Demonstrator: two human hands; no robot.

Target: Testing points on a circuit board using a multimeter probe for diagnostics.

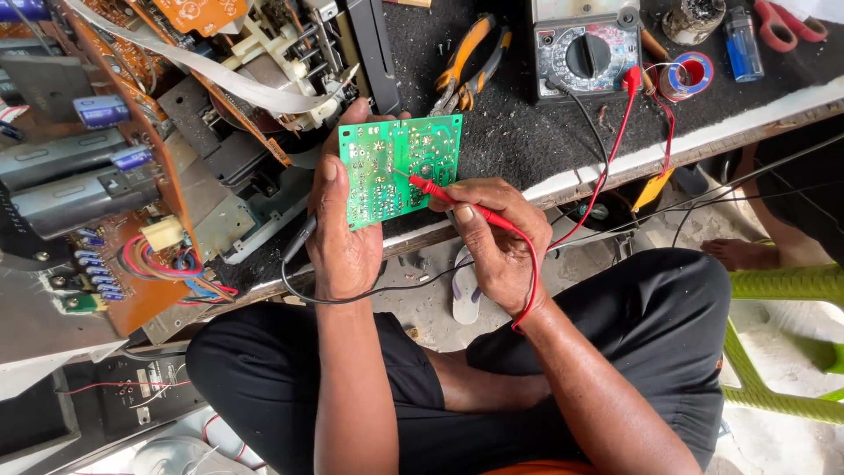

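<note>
Head-worn view, steeply downward, close over lap

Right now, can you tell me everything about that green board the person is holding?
The green circuit board is a flat, roughly square card, held up with its solder side facing the camera: pale tracks and many small silvery solder dots cover it. It looks like stiff plastic-like material. The left hand grips its left edge, thumb over the face and fingertips behind its top. The right hand presses the metal tip of a red test probe against its middle. It hangs above the dark-matted workbench edge.
</note>
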